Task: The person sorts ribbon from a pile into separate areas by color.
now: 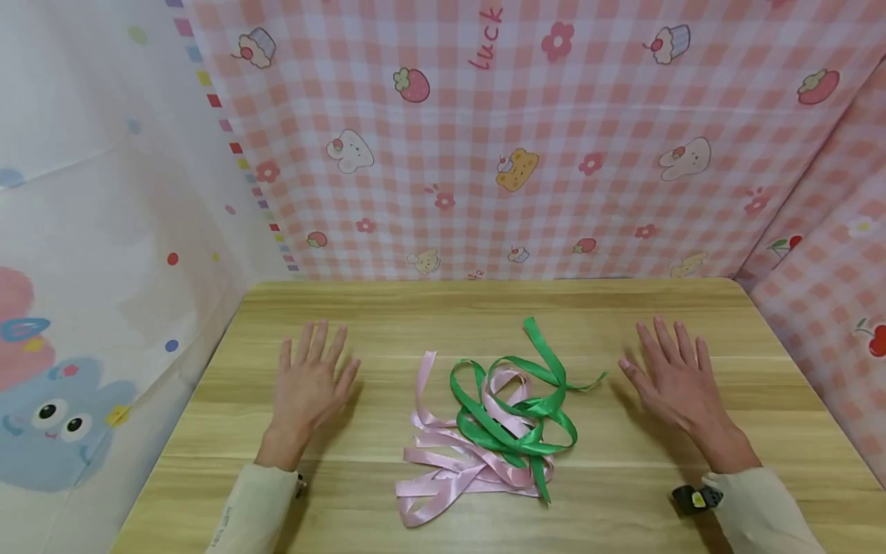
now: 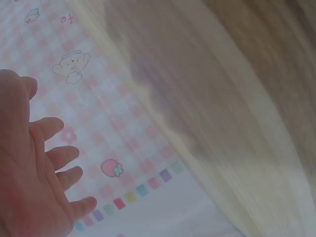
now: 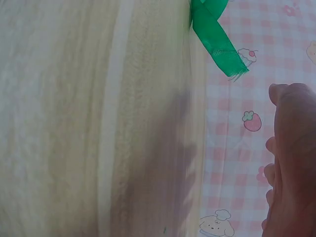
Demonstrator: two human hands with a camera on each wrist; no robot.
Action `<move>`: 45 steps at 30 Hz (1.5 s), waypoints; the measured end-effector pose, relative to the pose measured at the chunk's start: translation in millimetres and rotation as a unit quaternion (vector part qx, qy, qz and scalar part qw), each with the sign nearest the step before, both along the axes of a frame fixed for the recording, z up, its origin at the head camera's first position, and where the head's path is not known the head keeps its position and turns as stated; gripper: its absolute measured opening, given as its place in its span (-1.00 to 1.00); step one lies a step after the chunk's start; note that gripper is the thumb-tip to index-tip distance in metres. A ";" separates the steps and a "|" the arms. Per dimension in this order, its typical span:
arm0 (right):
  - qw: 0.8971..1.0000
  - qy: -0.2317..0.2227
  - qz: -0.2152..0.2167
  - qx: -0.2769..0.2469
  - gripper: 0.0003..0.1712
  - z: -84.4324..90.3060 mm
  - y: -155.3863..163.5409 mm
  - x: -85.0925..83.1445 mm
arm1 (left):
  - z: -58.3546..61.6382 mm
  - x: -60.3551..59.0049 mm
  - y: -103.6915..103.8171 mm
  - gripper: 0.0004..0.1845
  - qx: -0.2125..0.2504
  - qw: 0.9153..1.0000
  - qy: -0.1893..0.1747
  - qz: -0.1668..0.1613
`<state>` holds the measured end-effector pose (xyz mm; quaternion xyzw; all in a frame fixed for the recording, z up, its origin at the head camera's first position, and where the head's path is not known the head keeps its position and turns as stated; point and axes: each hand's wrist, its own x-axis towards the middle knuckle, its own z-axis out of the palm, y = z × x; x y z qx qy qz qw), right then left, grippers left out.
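Note:
A green satin ribbon [image 1: 484, 415] lies in loose loops mid-table, tangled over a pink satin ribbon [image 1: 443, 485]. One pink loop shows among the green ones. To the left of the pile, my left hand [image 1: 309, 392] is held palm down with its fingers straight and spread, holding nothing. On the other side, my right hand [image 1: 678, 385] has the same spread pose, also with nothing in it. A frayed green ribbon end [image 3: 224, 57] shows in the right wrist view. Neither hand touches the ribbons.
The wooden table [image 1: 595, 508] has a pink checked cloth [image 1: 457, 115] hanging behind its far edge. A white patterned cloth [image 1: 104, 215] hangs at the left, and another pink checked cloth [image 1: 831, 261] at the right. A small black device [image 1: 692, 500] sits at the right wrist.

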<state>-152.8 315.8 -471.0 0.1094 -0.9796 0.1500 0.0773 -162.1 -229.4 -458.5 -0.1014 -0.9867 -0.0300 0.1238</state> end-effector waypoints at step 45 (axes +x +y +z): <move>0.918 -0.082 0.328 -0.208 -0.79 18.1 -126.9 11.6 | 6.6 8.4 171.2 -0.58 0.327 0.855 -0.260 -0.307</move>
